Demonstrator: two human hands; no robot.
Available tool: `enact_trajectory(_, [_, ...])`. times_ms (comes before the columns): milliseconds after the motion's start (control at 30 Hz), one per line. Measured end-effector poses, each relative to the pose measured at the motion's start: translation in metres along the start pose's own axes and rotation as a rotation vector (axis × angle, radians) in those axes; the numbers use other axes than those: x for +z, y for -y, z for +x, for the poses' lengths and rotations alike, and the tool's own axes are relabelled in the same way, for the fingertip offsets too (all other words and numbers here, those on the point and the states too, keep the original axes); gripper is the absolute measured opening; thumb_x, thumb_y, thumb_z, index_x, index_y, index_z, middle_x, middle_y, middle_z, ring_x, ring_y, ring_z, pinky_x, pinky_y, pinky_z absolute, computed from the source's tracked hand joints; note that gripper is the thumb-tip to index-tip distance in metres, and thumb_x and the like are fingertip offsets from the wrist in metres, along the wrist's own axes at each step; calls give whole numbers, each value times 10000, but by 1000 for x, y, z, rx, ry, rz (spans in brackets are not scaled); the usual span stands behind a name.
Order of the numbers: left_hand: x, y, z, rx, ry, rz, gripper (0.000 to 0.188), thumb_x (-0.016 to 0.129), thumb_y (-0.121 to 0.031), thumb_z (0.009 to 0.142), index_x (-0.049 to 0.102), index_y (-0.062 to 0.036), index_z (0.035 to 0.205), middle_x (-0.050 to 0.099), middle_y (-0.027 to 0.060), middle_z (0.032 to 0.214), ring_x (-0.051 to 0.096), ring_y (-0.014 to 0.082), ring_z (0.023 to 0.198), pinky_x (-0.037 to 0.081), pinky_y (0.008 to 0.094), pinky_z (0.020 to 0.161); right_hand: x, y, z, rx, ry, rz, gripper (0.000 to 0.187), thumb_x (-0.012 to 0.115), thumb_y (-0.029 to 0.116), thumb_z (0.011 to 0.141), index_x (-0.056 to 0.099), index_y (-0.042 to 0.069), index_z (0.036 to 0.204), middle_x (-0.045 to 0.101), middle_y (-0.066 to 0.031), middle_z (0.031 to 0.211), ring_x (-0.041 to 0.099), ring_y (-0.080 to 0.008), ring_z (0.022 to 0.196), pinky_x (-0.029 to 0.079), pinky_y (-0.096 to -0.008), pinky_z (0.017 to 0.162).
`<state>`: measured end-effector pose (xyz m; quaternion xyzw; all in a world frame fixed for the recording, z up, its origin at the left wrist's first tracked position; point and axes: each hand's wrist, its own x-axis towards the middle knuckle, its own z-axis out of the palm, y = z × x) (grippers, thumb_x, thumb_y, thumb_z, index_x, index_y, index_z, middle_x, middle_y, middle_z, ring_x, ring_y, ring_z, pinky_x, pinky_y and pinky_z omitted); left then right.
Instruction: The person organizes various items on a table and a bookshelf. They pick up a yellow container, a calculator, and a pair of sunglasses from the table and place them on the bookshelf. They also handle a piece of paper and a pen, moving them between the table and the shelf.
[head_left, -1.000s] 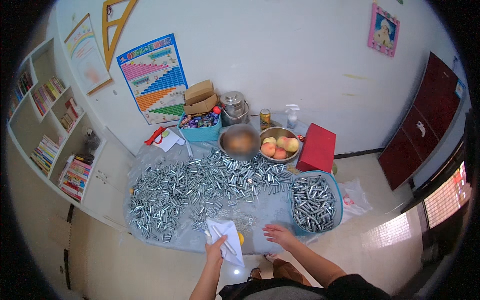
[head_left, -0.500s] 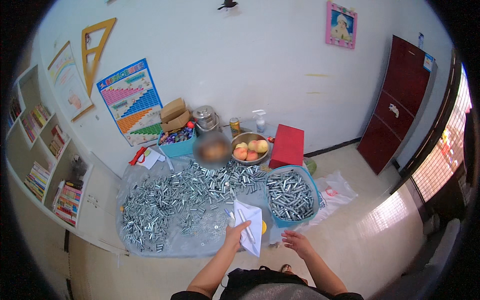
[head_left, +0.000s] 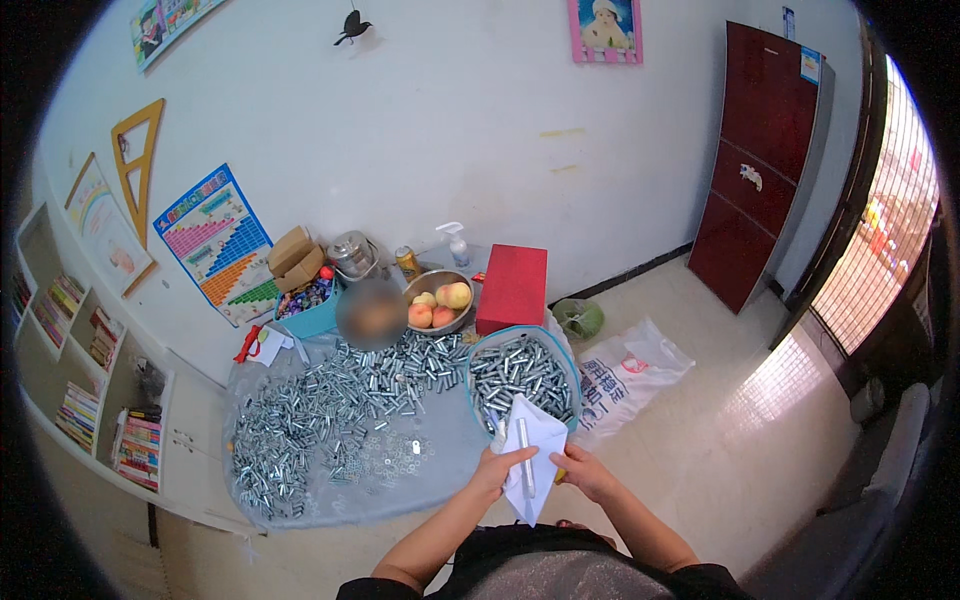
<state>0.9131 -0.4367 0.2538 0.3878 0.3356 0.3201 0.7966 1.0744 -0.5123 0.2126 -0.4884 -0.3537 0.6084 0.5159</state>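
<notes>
My left hand [head_left: 490, 474] is closed round the left edge of a folded white paper [head_left: 546, 436], held over the table's front edge. A slim, silvery rod-like thing [head_left: 526, 458] lies lengthwise on the paper, under my left thumb. My right hand [head_left: 590, 474] pinches a small yellow thing [head_left: 560, 475] at the paper's right edge; most of it is hidden by the fingers. Just beyond the paper's tip stands a light blue tub [head_left: 577, 385] full of short metal tubes [head_left: 520, 375].
Loose metal tubes [head_left: 280, 430] and washers [head_left: 385, 455] cover much of the grey-covered table [head_left: 440, 495]. Behind stand a bowl of peaches [head_left: 440, 305], a red box [head_left: 512, 290] and a spray bottle [head_left: 455, 245]. A white plastic bag [head_left: 630, 375] lies right of the tub.
My view has swung right. The paper has moved right, in front of the tub. My right hand, apart with spread fingers before, has come to the paper's edge and closed on the yellow thing.
</notes>
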Motion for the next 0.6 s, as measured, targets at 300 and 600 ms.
enact_trajectory(300, [35,9,33,25,-61,-38,453,679,-36,695,488,15,1103,589,122,975,602,233,844,508,345,726,-35,19,9,-39,-76,-87,450,538,310,846,434,24,1177,542,-38,979,523,-120,834,451,-256,638])
enact_trajectory(600, [-11,-34,69,148,-229,-274,470,676,-31,688,477,26,1111,587,147,981,607,256,851,516,378,731,-61,64,89,-73,47,-232,559,503,350,858,323,68,1305,471,-97,1233,545,-180,955,461,-285,695])
